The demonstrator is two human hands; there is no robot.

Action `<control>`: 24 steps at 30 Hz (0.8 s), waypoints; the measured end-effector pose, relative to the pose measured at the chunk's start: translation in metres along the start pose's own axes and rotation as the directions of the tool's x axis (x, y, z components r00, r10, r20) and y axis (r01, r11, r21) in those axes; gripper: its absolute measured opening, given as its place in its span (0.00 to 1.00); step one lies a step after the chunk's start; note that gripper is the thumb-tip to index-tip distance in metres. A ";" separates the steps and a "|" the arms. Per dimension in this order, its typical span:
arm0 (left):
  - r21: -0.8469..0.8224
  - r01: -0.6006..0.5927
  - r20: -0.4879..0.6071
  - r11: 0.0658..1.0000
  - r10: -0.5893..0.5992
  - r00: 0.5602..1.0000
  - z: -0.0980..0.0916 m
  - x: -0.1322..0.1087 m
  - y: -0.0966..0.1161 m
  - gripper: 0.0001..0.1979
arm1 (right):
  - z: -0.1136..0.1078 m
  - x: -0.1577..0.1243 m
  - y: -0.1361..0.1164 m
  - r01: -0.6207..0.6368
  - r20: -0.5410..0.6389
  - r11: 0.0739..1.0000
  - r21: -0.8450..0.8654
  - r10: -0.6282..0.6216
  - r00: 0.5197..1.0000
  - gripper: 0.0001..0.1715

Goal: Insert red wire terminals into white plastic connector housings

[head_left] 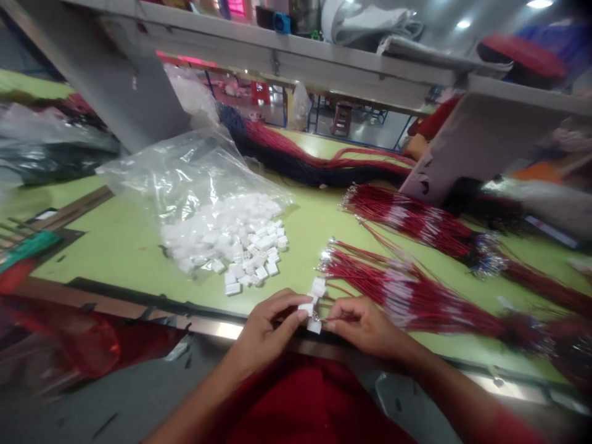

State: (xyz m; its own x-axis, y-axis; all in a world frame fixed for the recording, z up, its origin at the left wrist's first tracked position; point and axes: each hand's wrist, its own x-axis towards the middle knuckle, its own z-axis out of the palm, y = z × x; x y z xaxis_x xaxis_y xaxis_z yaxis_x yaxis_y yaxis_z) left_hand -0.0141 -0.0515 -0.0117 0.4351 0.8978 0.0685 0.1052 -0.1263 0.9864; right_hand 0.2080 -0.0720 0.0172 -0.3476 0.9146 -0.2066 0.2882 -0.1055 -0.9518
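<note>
My left hand (277, 320) pinches a white plastic connector housing (306, 308) between thumb and forefinger at the table's front edge. Close to it on the right, my right hand (363, 324) is closed on a thin red wire (329, 320), its metal end close to the housings; whether it is inserted cannot be made out. Other white housings (318, 286) sit beside my left fingertips. Just beyond my right hand lies a bundle of red wires (365, 277) with bare metal ends and white bands. Loose white housings (259, 253) spill from a clear plastic bag (194, 179) further left.
Behind lies a second red wire bundle (407, 216), and a long red and dark blue cable bundle (296, 154) crosses the back. A shelf (277, 49) spans overhead, with upright panels (143, 92) at both sides. Red material (92, 333) hangs off the table's left front.
</note>
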 end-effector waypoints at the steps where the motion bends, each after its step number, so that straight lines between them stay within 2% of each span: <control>1: 0.004 -0.011 0.019 1.000 0.011 1.000 0.000 0.000 0.000 0.12 | -0.001 0.000 0.001 -0.005 0.015 1.000 0.002 0.005 1.000 0.10; 4: -0.060 0.035 0.029 0.998 -0.034 0.999 0.005 0.000 -0.002 0.12 | 0.000 0.001 0.009 0.025 -0.021 1.000 -0.012 -0.025 0.999 0.09; 9: -0.217 0.154 -0.047 0.964 -0.168 0.985 0.031 -0.010 -0.011 0.13 | 0.008 0.001 0.024 0.116 -0.120 0.979 -0.170 -0.137 0.983 0.09; 12: -0.116 0.121 -0.076 0.986 -0.131 0.988 0.032 -0.017 -0.012 0.12 | 0.008 0.001 0.025 0.195 -0.094 0.965 -0.176 -0.214 0.972 0.08; 14: 0.104 -0.002 -0.158 0.995 0.018 0.987 0.018 -0.019 -0.013 0.12 | 0.004 0.003 0.024 0.309 -0.107 0.936 -0.172 -0.329 0.938 0.07; 15: 0.252 -0.066 -0.215 0.965 0.123 0.969 0.007 -0.018 -0.014 0.13 | 0.002 0.005 0.024 0.364 -0.138 0.913 -0.182 -0.390 0.910 0.07; 16: 0.412 -0.114 -0.277 0.904 0.244 0.929 -0.006 -0.016 -0.017 0.14 | 0.000 0.006 0.023 0.404 -0.180 0.893 -0.200 -0.439 0.880 0.07; 18: 0.693 -0.082 -0.345 0.716 0.429 0.835 -0.034 -0.011 -0.023 0.16 | -0.002 0.009 0.023 0.408 -0.253 0.884 -0.228 -0.458 0.852 0.06; 19: 0.778 -0.048 -0.325 0.626 0.468 0.822 -0.047 -0.008 -0.027 0.15 | -0.003 0.010 0.024 0.376 -0.266 0.898 -0.231 -0.430 0.863 0.06; 21: 0.858 -0.035 -0.258 0.512 0.489 0.833 -0.064 -0.002 -0.033 0.12 | -0.004 0.010 0.025 0.272 -0.256 0.937 -0.219 -0.324 0.911 0.07; 23: 0.857 -0.068 -0.223 0.511 0.487 0.845 -0.070 0.001 -0.036 0.09 | -0.004 0.010 0.027 0.159 -0.226 0.968 -0.195 -0.203 0.953 0.10; 24: 0.826 -0.088 -0.232 0.556 0.479 0.847 -0.069 0.001 -0.034 0.08 | -0.004 0.009 0.028 0.118 -0.211 0.977 -0.180 -0.155 0.965 0.11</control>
State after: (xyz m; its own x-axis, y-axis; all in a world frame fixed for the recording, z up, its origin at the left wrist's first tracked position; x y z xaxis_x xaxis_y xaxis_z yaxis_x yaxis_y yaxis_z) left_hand -0.0790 -0.0168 -0.0352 0.2109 0.7977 0.5650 0.7594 -0.4977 0.4192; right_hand 0.2166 -0.0651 -0.0099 -0.1916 0.9815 -0.0035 0.4007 0.0750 -0.9131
